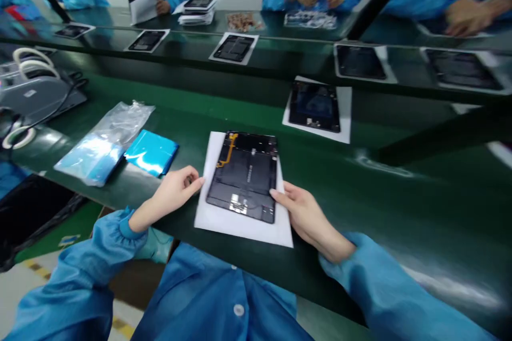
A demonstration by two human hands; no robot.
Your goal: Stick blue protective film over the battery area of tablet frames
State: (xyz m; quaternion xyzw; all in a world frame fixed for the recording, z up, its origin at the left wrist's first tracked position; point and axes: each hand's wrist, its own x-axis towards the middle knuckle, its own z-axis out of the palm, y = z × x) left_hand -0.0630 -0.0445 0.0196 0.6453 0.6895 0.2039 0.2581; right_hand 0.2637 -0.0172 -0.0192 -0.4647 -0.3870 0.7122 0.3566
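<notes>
A black tablet housing [260,170] with exposed inner parts and an orange flex strip lies on a white sheet [244,225] on the green bench. My right hand [306,216] grips its right edge, thumb on top and fingers at the sheet's side. Just left of the sheet is my left hand [174,192], fingers curled, with thumb and fingertip close together near the sheet's edge; whether it pinches anything is too small to tell. Another tablet housing [314,105] rests on its own white sheet behind, to the right.
Blue film packets [152,152] and a clear plastic bag [106,141] lie at the left. A grey tape dispenser [36,85] stands farther left. Across the back runs a raised shelf [184,58] with several tablets on sheets. Co-workers in blue sit beyond; a dark post slants at the right.
</notes>
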